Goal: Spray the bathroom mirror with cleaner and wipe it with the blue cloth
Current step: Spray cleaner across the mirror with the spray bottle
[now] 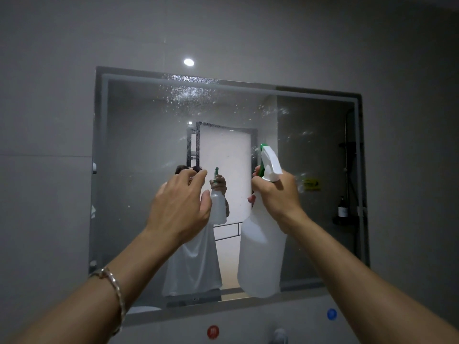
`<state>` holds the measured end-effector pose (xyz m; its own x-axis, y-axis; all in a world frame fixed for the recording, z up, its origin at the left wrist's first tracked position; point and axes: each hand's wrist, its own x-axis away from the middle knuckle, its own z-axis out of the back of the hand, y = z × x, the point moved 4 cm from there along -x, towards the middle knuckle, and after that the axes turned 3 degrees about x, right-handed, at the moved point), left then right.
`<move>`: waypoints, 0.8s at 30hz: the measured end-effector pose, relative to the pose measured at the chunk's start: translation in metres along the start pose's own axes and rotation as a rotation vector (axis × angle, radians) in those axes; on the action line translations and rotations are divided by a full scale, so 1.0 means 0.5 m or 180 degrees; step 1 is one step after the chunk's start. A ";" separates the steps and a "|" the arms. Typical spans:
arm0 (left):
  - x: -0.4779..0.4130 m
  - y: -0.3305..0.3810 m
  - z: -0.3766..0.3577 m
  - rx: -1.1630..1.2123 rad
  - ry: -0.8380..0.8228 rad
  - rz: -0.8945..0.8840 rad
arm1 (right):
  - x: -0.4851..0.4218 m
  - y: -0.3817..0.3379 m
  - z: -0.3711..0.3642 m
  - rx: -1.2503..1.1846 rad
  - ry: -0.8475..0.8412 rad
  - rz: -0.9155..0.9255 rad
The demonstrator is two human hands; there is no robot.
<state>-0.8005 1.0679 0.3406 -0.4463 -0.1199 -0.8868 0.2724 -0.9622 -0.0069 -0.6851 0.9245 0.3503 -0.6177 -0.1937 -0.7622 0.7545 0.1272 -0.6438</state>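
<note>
The bathroom mirror (139,155) fills the middle of the grey tiled wall. Spray droplets dot its upper part and right side. My right hand (274,194) grips the neck of a white spray bottle (262,256) with a white and green trigger head, nozzle pointing at the glass. My left hand (181,207) is raised in front of the mirror with loosely bent fingers, holding nothing. No blue cloth is in view. The mirror reflects a person in a white shirt holding the bottle.
A red round sticker (213,331) and a blue one (331,314) sit on the wall below the mirror, with a tap top (279,336) between them. A shelf with a dark bottle (343,211) shows in the reflection at right.
</note>
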 end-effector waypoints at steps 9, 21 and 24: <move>0.048 -0.062 -0.002 0.0238 -0.0136 0.0079 | 0.026 -0.011 -0.058 0.0052 -0.0046 -0.0148; 0.061 0.023 -0.006 0.0274 -0.0190 -0.0099 | 0.014 -0.008 0.056 -0.0037 0.0229 -0.0561; 0.045 0.076 -0.006 0.0215 -0.0141 -0.0093 | 0.001 0.008 0.125 -0.0117 0.0127 -0.0628</move>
<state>-0.7977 1.0292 0.3190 -0.4909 -0.1007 -0.8653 0.2011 -0.9796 0.0000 -0.6683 0.8642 0.3515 -0.7615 -0.1798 -0.6227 0.6099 0.1263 -0.7823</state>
